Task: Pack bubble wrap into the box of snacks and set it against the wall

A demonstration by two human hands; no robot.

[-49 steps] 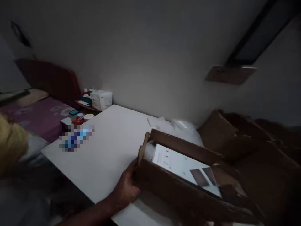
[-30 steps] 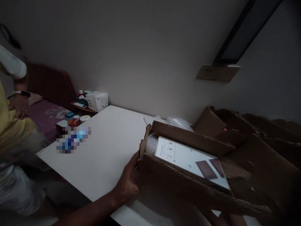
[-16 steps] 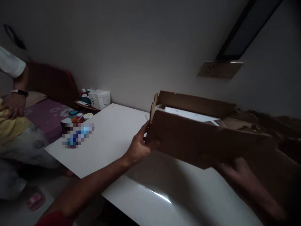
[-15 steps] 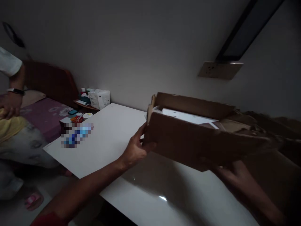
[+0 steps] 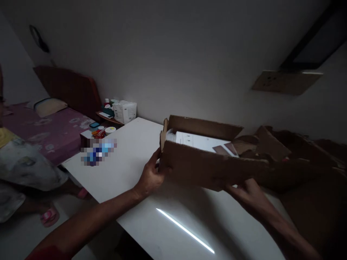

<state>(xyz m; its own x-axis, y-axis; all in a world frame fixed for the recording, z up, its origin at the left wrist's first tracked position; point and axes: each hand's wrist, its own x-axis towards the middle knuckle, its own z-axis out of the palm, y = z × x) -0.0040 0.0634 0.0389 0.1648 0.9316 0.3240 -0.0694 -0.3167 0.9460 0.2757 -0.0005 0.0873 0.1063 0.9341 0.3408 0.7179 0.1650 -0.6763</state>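
Between my hands is an open brown cardboard box (image 5: pixel 189 164), held tilted just over the white table (image 5: pixel 132 144). Inside it lie a white printed box (image 5: pixel 193 140) and, at the left end, some crumpled clear plastic (image 5: pixel 170 135). My left hand (image 5: pixel 151 177) grips the box's near left corner, thumb on the front wall and fingers behind the end. My right hand (image 5: pixel 248 191) holds the underside at the right, its fingertips partly hidden beneath the box. Loose cardboard flaps (image 5: pixel 271 144) rise at its right end.
Another large cardboard box (image 5: pixel 314 195) stands at the right. A blurred-out blue item (image 5: pixel 99 153) lies on the table's left side. A small stand with jars (image 5: pixel 110 130), a white package (image 5: pixel 124 111) and a bed (image 5: pixel 46 133) are beyond. A person in patterned trousers (image 5: pixel 24 166) stands at left.
The cardboard box has moved slightly left and tipped, so more of the white box inside shows. Both hands stay on it. My view has turned left, and the person has shifted toward the left edge.
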